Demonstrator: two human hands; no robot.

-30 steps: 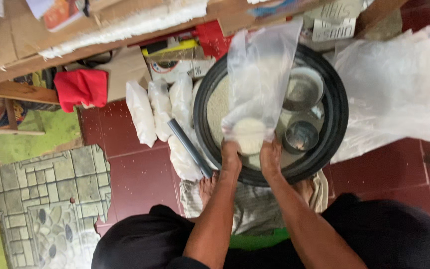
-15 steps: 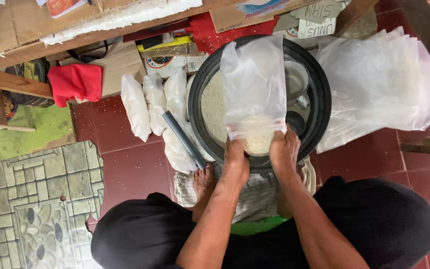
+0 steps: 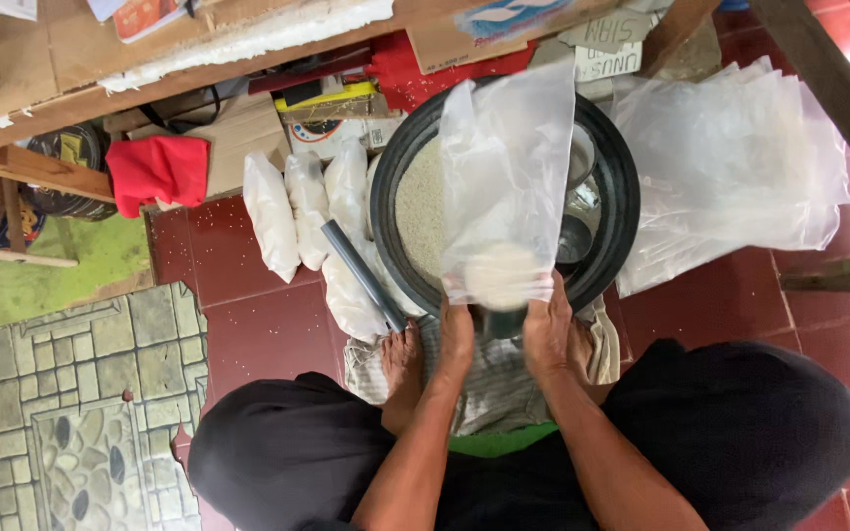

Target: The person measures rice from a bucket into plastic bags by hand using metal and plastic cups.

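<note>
- Since the earlier frames, the clear plastic bag (image 3: pixel 504 187) has risen a little off the basin and now stands taller in the middle of the frame, with both hands closer under it.
- At the left edge lies a patterned stone-tile mat (image 3: pixel 61 413), with a red cloth (image 3: pixel 157 169) above it in the upper left, tucked under a wooden shelf (image 3: pixel 41 74).
- Just left of centre, 3 filled white packets (image 3: pixel 270 211) lie side by side on the red tiled floor (image 3: pixel 258 324); a grey tube (image 3: pixel 361 273) slants across the lowest packet, touching the basin's rim.
- The left hand (image 3: pixel 457 334) is closed around the bag's lower left corner, fingers curled tight on the plastic.
- That bag is upright over the round black basin (image 3: pixel 622 197), with a small heap of white grain in its bottom; more grain fills the basin's left half.
- The right hand (image 3: pixel 547 329) pinches the bag's lower right corner in the same closed grip.
- Inside the basin's right half, metal cups (image 3: pixel 575 236) show partly behind the bag.
- At the right, a stack of empty clear bags (image 3: pixel 740 167) lies spread on the floor, touching the basin.
</note>
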